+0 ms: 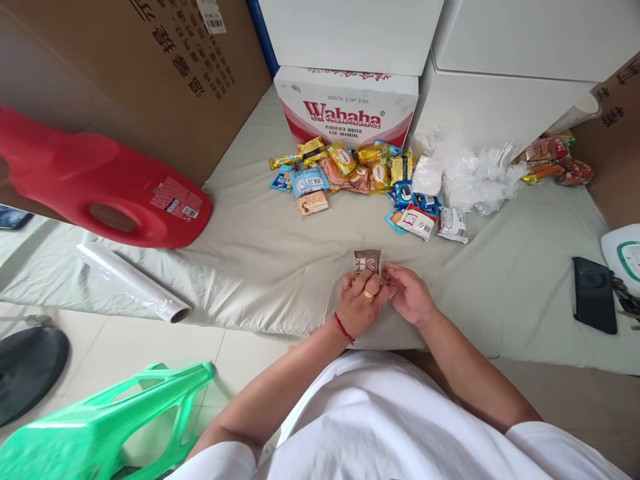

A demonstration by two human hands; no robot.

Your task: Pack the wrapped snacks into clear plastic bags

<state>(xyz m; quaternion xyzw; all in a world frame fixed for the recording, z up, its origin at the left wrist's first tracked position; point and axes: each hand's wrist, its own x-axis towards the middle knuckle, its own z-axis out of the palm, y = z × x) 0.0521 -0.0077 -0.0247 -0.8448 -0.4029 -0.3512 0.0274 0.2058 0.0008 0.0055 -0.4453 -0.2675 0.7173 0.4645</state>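
Brown packet (pixel 369 259) sits in both hands (pixel 362 300) over pale cloth (pixel 280 267).

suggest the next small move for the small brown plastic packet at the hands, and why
Perhaps pinch the packet by its right edge with the bare right hand: its fingertips are close beside that edge, while the left hand, with a gold-coloured ring and red cord bracelet, covers the packet's lower part.

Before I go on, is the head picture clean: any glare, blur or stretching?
Head view: soft light; lettering on the water box is sharp; clear plastic bags look washed out; red jug seems stretched toward the left; print on the brown packet looks fuzzy.
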